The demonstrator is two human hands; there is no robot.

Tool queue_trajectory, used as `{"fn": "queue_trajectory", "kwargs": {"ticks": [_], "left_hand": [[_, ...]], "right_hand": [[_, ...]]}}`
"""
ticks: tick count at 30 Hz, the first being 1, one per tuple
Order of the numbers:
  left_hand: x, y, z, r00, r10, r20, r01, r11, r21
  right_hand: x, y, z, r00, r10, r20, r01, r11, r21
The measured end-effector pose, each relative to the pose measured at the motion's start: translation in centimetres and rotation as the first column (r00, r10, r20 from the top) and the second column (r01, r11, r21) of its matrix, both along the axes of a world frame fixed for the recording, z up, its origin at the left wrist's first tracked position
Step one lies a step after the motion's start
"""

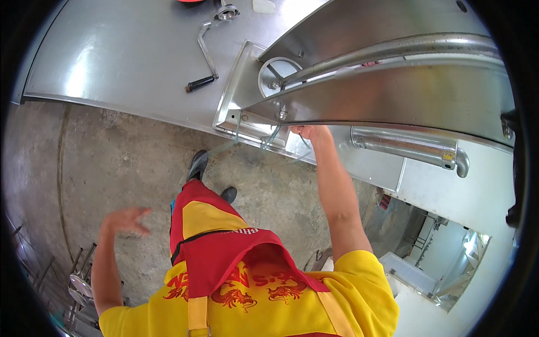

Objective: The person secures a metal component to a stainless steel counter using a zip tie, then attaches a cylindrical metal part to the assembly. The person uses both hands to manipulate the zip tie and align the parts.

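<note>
My right hand (312, 133) reaches to the lower edge of a tall stainless steel stand (393, 98), its fingers curled and partly hidden by the metal. What they hold I cannot make out; a thin dark strand shows just below them. Thin greenish straps (272, 136) hang from the stand beside this hand. Within the stand, a long metal rod (387, 51) runs to a round metal disc (274, 77) above a shallow metal tray (230, 109). Away to the left, over the floor, my left hand (128, 221) is empty with its fingers spread, slightly blurred.
On the steel table (123, 56) lies a crank handle (206, 53) with a black grip, near a round metal fitting (227, 12). A metal cylinder with a bent spout (404, 147) sits right of my right hand. Metal racks (81, 281) stand at lower left on concrete.
</note>
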State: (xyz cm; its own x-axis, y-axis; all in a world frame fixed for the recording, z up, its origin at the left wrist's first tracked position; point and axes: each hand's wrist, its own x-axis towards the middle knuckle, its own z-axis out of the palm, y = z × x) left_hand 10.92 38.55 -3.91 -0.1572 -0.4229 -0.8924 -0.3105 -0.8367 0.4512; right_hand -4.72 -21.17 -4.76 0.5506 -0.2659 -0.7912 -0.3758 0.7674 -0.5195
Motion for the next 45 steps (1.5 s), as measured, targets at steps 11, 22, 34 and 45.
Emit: {"fn": "queue_trajectory", "kwargs": {"ticks": [11, 22, 34, 45], "left_hand": [[-0.6, -17.6, 1.9, 0.612, -0.524, 0.593, 0.765, 0.582, -0.275], [7.9, -26.5, 3.1, 0.926, 0.359, 0.115, -0.187, 0.702, -0.687], [5.0, -43.5, -3.3, 0.886, 0.379, 0.267, 0.004, 0.568, -0.823], [4.0, -45.0, -4.3, 0.788, 0.593, 0.165, -0.225, 0.526, -0.82]], "right_hand": [[-0.9, -2.1, -0.9, 0.986, 0.016, 0.166, 0.018, 0.979, -0.202], [0.1, -2.5, -0.9, 0.989, 0.004, 0.15, 0.036, 0.965, -0.26], [1.1, -1.6, -4.7, 0.975, -0.169, 0.142, 0.212, 0.894, -0.395], [2.5, -0.6, -8.0, 0.937, -0.3, 0.18, 0.348, 0.755, -0.556]]}}
